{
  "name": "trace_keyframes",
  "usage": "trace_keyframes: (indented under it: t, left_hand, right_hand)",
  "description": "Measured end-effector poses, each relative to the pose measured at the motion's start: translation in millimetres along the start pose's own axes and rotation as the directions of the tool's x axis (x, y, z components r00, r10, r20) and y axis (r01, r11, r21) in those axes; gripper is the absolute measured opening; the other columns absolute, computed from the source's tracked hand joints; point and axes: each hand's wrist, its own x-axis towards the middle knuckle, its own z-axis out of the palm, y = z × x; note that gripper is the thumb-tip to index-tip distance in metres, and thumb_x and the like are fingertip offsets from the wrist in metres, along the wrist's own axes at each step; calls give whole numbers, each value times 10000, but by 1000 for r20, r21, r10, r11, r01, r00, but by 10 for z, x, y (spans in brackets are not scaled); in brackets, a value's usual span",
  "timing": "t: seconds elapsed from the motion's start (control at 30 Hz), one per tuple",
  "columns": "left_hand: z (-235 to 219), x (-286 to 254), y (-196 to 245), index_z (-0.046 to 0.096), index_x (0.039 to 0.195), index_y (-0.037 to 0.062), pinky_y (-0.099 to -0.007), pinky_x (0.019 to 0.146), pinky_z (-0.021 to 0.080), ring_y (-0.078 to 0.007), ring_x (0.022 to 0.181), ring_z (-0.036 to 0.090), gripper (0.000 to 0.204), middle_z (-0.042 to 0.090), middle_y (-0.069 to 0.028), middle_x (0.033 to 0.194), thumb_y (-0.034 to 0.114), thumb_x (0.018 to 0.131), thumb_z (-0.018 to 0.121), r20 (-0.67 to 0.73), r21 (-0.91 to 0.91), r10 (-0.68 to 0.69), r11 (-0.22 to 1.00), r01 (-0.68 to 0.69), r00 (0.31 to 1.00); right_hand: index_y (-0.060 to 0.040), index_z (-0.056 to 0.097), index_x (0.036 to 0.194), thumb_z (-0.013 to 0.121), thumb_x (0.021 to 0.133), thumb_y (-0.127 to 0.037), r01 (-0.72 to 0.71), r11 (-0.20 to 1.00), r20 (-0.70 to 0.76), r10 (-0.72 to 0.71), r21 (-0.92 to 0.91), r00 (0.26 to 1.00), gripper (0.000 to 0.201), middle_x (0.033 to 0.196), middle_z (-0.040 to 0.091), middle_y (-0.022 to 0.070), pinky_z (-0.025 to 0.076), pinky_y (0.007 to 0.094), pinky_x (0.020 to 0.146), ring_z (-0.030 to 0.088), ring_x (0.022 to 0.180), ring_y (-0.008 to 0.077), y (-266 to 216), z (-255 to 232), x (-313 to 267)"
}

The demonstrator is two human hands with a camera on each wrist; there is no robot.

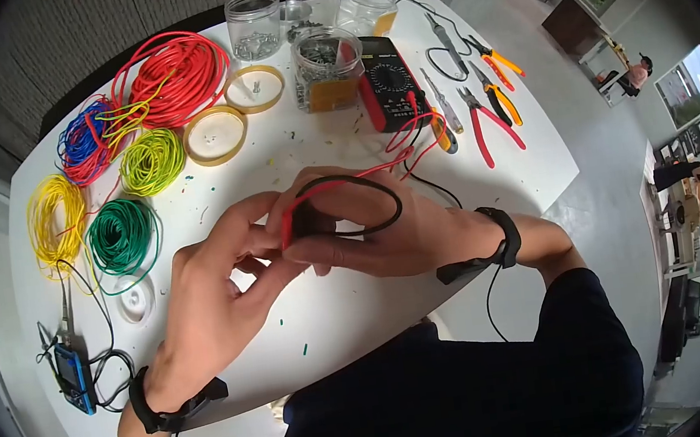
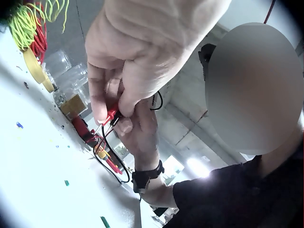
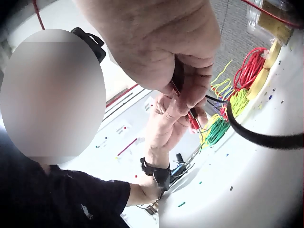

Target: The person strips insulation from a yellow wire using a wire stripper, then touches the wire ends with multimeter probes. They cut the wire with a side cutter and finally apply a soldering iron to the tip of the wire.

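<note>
In the head view my left hand (image 1: pixel 212 299) and right hand (image 1: pixel 386 227) meet over the white table (image 1: pixel 360 304). The left thumb and fingers pinch a red test probe (image 1: pixel 286 228), its metal tip showing in the left wrist view. A black test probe (image 2: pixel 114 120) lies close beside it, gripped by the right hand's fingers. The right hand's curled fingers partly hide both probes. A black lead (image 1: pixel 395 200) loops over the right hand, and a red lead (image 1: pixel 379 166) runs toward the multimeter (image 1: pixel 391 84).
Wire coils, including a red coil (image 1: pixel 179 78) and green coil (image 1: pixel 122 237), lie at left. Jars of small metal parts, including one jar (image 1: pixel 329 70), stand at the back. Red-handled pliers (image 1: pixel 490 125) and other tools lie right. A blue-edged device (image 1: pixel 73 378) sits front left.
</note>
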Motion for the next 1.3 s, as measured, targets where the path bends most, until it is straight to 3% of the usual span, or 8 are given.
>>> trace_keyframes:
  t: [0.2,0.33,0.5,0.6,0.8,0.93,1.07,1.3]
  left_hand:
    - [-82,35,65,615,1251,-6,-291,620,576,-221,799,761,364,764,-141,936,46,915,741,34,86,-4,996,1,999]
    - [-213,74,213,602,1227,-51,-246,671,558,-139,840,708,234,683,-93,950,1,998,601,81,41,-207,978,204,975]
    - [-392,85,246,607,1150,-32,-242,677,557,-121,903,691,147,670,-86,1049,38,1021,598,-4,24,-162,987,162,987]
    - [-477,112,176,602,1172,-16,-240,660,554,-121,876,694,167,672,-78,1014,45,1017,613,-4,138,-136,981,135,991]
    - [-514,153,251,602,1197,-20,-221,626,540,-115,824,688,192,652,-62,965,47,1018,617,-47,124,-339,932,342,940]
    - [-495,112,175,592,1209,-29,-239,647,557,-125,831,684,202,639,-69,1005,17,1013,604,-5,245,-285,929,278,958]
    - [-458,66,102,575,1219,-36,-281,701,586,-164,874,692,232,626,-111,1111,-54,988,581,103,232,-165,963,138,981]
    - [-428,96,105,591,1125,-25,-344,712,552,-275,838,728,166,721,-158,947,-32,962,620,190,273,-110,960,55,976]
  right_hand:
    - [-39,630,1105,745,944,-178,-27,961,69,47,-275,997,242,860,632,88,520,355,637,673,725,242,-70,-123,-3]
    - [-54,705,1159,774,916,-214,-380,886,255,445,-266,858,299,809,681,79,505,329,643,662,702,198,-155,-400,-105]
    - [-42,759,1080,778,867,-65,-526,776,-23,554,-347,832,216,769,674,46,457,277,585,608,646,88,-277,-841,-351]
    - [-30,740,1138,764,833,11,-542,774,-143,526,-327,838,309,798,692,37,415,262,557,560,610,69,-308,-982,-484]
    - [0,714,1147,704,822,88,-48,912,-188,-32,-407,982,337,893,738,41,464,269,539,644,611,105,-249,-945,-398]
    - [-32,752,1009,698,871,12,-218,746,-248,73,-629,966,155,843,721,71,461,277,528,638,577,131,-333,-932,-346]
    - [-12,711,1034,602,1011,-202,-494,726,-315,384,-478,868,221,737,672,53,456,267,534,638,593,110,190,-1559,-289]
    - [-53,721,996,511,1048,-437,-416,359,-311,314,-836,897,441,916,727,188,530,509,806,673,944,418,1003,-1874,-158]
